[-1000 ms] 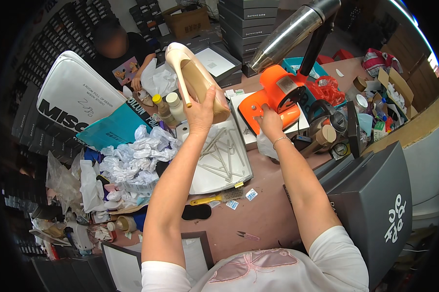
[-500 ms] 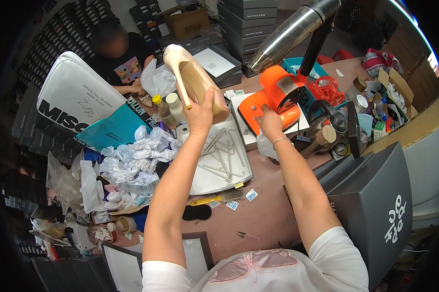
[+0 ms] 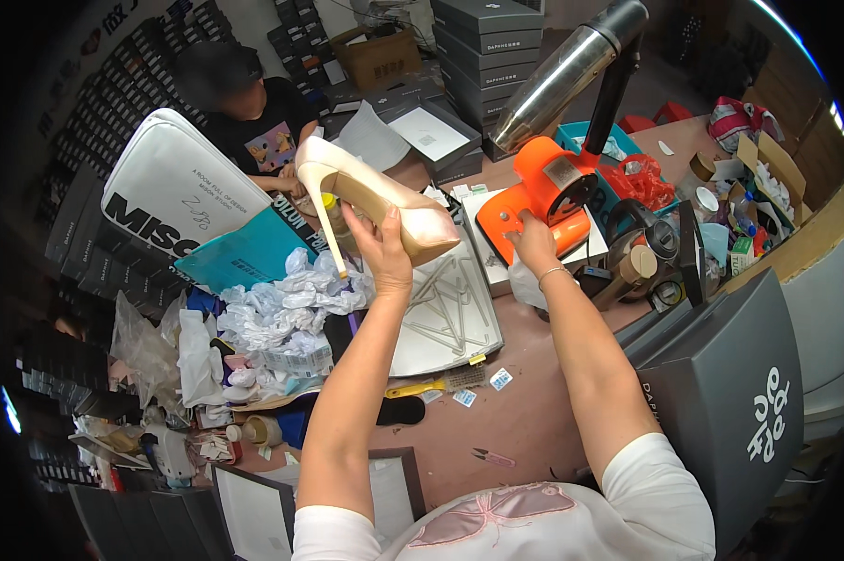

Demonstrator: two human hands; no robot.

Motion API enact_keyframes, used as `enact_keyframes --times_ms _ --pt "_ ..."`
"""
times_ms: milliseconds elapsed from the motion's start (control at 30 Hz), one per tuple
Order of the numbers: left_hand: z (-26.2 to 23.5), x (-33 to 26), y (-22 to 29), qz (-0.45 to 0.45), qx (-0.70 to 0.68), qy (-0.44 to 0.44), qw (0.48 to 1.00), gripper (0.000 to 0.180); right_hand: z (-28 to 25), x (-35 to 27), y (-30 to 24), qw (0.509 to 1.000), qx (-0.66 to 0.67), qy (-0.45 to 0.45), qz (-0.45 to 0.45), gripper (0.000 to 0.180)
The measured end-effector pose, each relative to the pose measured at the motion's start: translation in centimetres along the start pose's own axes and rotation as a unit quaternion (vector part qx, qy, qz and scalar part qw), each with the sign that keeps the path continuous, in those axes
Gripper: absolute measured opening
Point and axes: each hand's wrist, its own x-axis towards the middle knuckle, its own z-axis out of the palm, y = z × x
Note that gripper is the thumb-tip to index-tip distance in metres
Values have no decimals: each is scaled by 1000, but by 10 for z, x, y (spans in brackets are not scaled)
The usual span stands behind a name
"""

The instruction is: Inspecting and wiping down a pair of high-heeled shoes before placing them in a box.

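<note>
Overhead, the view takes in a brownish tabletop [image 3: 534, 421] crowded with clutter, in a room lined with stacked dark shoe boxes [image 3: 487, 37] at twelve o'clock and along the nine o'clock side. A heap of crumpled white tissue paper [image 3: 281, 304] lies at nine o'clock from the middle, just beside a teal folder [image 3: 244, 257] and a large white bag [image 3: 174, 187]. A white tray [image 3: 450, 318] rests near the middle, with a yellow-handled brush [image 3: 431, 385] at its six o'clock edge. A grey box [image 3: 730, 393] stands at four o'clock. Another person in a dark shirt [image 3: 253, 112] sits at eleven o'clock.

The left hand [image 3: 384, 248] is clamped around the front part of a cream high-heeled shoe [image 3: 375, 196], held up above the tray and tissue. The shoe's long axis runs from ten o'clock to four o'clock: the toe points toward four o'clock, the heel end toward ten o'clock, and the thin stiletto heel hangs down toward six o'clock.

The right hand [image 3: 534, 245] is closed on the lower edge of an orange machine [image 3: 543, 201] at one o'clock from the middle, from which a silver nozzle [image 3: 557, 79] slants up toward one o'clock.
</note>
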Motion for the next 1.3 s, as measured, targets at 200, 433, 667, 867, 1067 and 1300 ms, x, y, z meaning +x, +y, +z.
enact_keyframes --times_ms 200,433,667,867,1067,1300 --pt "-22 -21 28 11 -40 35 999 85 35 -49 -50 848 516 -85 90 48" --pt "-44 -77 52 65 59 -14 996 93 0 -160 -134 373 878 -278 113 63" --pt "-137 -84 52 -265 114 -212 933 72 -35 -144 -115 452 840 -265 140 55" --pt "-151 -86 91 -500 -232 -334 765 109 -51 -123 -99 712 616 -330 67 51" --pt "-137 -126 61 -566 -187 -303 744 74 -42 -116 -93 806 507 -303 34 48" --pt "-105 -103 42 -521 -140 -240 807 50 -1 -152 -35 778 601 -157 98 32"
